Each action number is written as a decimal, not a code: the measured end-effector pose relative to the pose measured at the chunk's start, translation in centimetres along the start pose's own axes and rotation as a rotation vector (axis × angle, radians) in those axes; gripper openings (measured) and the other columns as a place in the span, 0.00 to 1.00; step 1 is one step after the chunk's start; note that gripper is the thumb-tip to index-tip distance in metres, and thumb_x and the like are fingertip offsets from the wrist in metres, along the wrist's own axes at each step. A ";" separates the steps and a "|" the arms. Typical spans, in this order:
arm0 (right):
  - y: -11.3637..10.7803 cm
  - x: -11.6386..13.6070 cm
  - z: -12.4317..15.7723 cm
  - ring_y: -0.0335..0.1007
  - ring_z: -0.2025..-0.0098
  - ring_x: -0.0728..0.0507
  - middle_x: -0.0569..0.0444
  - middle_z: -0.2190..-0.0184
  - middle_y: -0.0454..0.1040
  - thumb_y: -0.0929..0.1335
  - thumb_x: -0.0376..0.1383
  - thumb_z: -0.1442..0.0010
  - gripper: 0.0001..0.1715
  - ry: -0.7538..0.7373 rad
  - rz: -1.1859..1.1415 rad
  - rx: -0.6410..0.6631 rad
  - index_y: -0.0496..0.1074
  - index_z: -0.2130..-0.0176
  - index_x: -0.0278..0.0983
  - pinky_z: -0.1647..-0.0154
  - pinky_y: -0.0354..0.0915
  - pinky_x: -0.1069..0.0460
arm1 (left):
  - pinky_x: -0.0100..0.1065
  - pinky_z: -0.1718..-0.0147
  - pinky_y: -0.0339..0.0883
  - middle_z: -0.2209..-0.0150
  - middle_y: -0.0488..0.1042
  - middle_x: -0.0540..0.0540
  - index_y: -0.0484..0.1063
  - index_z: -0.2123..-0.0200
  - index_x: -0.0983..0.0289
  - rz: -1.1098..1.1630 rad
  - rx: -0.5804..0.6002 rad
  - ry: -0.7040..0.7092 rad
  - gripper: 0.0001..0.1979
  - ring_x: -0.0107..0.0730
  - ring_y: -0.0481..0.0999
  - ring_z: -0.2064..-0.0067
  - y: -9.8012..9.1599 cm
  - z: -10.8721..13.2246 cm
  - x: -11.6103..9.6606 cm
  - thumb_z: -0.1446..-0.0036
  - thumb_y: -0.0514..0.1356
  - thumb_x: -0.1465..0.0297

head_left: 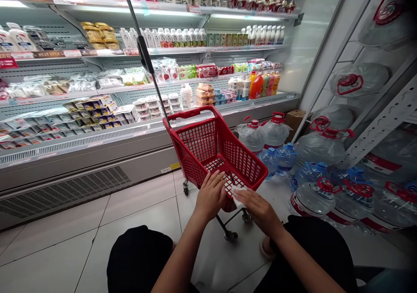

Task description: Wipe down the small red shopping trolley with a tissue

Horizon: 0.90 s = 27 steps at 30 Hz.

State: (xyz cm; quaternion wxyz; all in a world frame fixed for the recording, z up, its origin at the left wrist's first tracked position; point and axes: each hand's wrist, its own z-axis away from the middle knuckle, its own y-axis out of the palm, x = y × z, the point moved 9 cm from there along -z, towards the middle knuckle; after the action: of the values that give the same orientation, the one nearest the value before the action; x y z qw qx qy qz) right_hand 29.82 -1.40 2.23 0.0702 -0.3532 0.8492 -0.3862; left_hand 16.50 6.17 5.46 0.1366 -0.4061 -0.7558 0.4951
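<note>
In front of my knees stands a red plastic shopping cart (243,154) on wheels, its basket showing nothing inside but the open grid and dark bars. My left hand (211,197) is hooked over the basket's near rim, fingers lying over the edge and thumb on the outer side. A crumpled white wipe or tissue (239,194) is pinched under the fingers of my right hand (260,210), held against the near right end of the rim. A long dark pull handle (145,54) rises from the cart's far left corner.
An open chiller (137,138) with shelves of dairy cartons, bottles and yogurt cups runs behind the cart. Large water bottles (312,197) stand on the floor at right, beside a white perforated rack post (374,128). Pale floor tiles (137,210) lie at left.
</note>
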 end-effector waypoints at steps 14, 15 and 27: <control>1.0 2.4 -0.6 0.67 0.32 0.42 0.51 0.36 0.74 0.60 0.24 0.29 0.36 0.021 0.087 -0.092 0.58 0.27 0.43 0.29 0.65 0.40 | 0.59 0.28 0.54 0.32 0.69 0.59 0.76 0.46 0.61 0.049 -0.097 -0.088 0.14 0.45 0.59 0.27 -1.0 -0.1 3.2 0.31 0.57 0.68; 1.5 3.3 -1.0 0.66 0.32 0.43 0.51 0.36 0.73 0.60 0.24 0.29 0.37 -0.006 0.100 -0.079 0.57 0.26 0.43 0.29 0.65 0.40 | 0.60 0.29 0.54 0.31 0.66 0.61 0.76 0.46 0.62 0.016 -0.102 -0.109 0.15 0.48 0.57 0.26 -1.1 0.1 3.5 0.33 0.59 0.67; -2.1 -3.2 1.4 0.69 0.33 0.42 0.52 0.35 0.72 0.62 0.25 0.28 0.38 0.031 0.221 -0.073 0.54 0.26 0.46 0.29 0.65 0.39 | 0.54 0.28 0.54 0.25 0.55 0.58 0.70 0.36 0.59 -0.220 -0.007 -0.206 0.22 0.44 0.51 0.24 -2.4 2.2 6.6 0.29 0.49 0.75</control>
State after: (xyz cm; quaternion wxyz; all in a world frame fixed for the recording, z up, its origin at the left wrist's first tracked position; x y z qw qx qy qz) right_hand 33.90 -1.06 2.29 0.0863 -0.2537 0.8976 -0.3501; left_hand 9.81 9.28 5.17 0.1101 -0.2684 -0.8075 0.5135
